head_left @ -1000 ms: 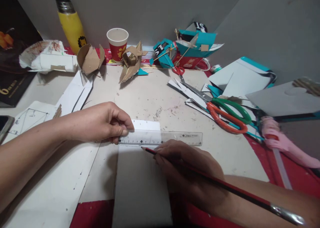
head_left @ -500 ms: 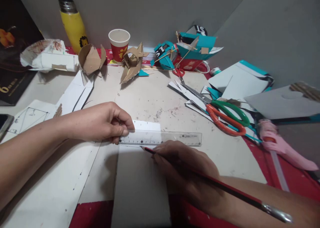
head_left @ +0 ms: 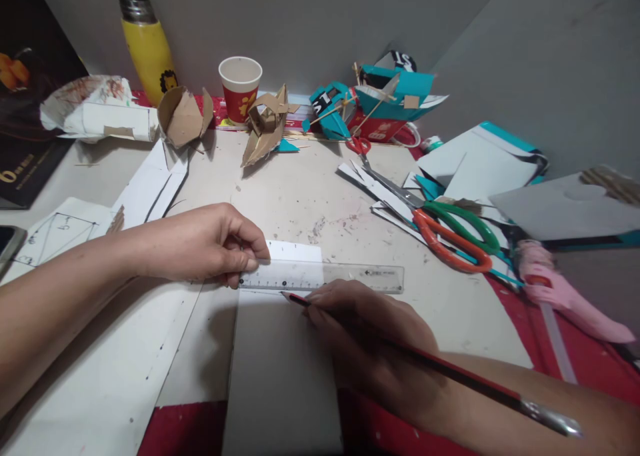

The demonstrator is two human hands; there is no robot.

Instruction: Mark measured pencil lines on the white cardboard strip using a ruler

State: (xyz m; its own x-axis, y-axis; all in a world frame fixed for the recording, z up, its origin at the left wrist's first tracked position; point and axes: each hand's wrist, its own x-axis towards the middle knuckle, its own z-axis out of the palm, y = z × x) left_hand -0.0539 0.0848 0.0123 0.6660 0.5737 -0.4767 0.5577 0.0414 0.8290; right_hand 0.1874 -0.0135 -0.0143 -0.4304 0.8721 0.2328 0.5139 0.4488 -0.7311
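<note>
White card strip [head_left: 283, 369] is laid lengthwise toward the person, near end over the red surface. Clear ruler [head_left: 360, 276] is set across it near the far end, its right half overhanging onto the pale board [head_left: 310, 193]. Ruler's left end is pinned by the left hand [head_left: 220, 246], thumb against curled fingers. Black-and-red pencil [head_left: 470, 380] is pinched near its point by the right hand [head_left: 380, 329], tip on the strip just below the ruler edge.

Status: small ticks are marked at the strip's far end. A faint line can be seen left of the tip; by the look of it, only part of the width is ruled. Right of the tip, the edge is partly hidden by fingers, so can't be confirmed.

Containers: paper cup [head_left: 235, 103] is stood upright at the back, open, contents not made out. Yellow bottle [head_left: 150, 56] is closed by a metallic cap, contents hidden. Teal card model [head_left: 420, 86] is perched by a red container [head_left: 377, 131], interior not visible.

Big scissors [head_left: 430, 236] and pink glue gun [head_left: 570, 303] are parked at right.
</note>
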